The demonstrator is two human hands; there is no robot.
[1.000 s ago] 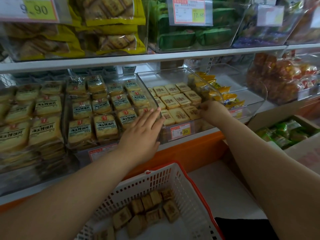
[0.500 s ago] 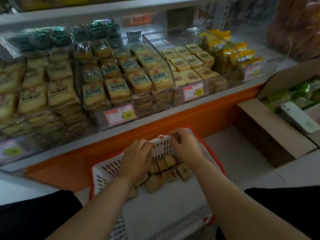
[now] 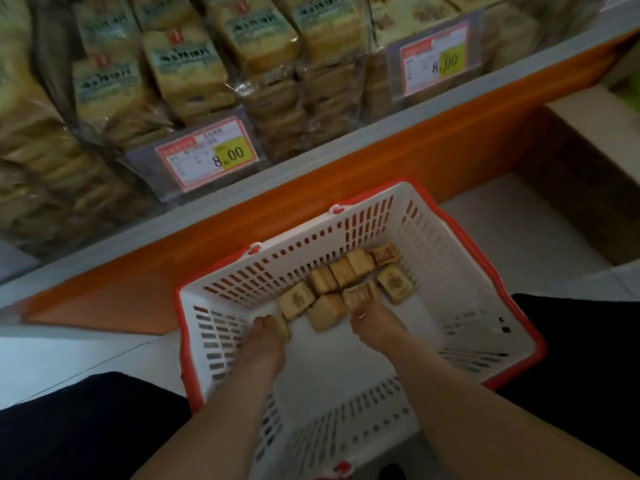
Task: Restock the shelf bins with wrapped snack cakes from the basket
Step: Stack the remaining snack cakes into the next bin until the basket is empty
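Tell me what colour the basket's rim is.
Red, around a white slotted basket; the head view shows it clearly.

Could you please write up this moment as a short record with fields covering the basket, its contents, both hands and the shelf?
container: white slotted plastic basket with red rim, on the floor below the shelf
contents: small tan square wrapped snack cakes, clustered at the basket's far end
left hand: inside the basket, fingers at the nearest cake; grip unclear
right hand: inside the basket, fingertips on a cake; grip unclear
shelf: clear plastic bins of wrapped yellow cakes above an orange-fronted ledge
price tags: two red-and-yellow labels, each reading 8.00
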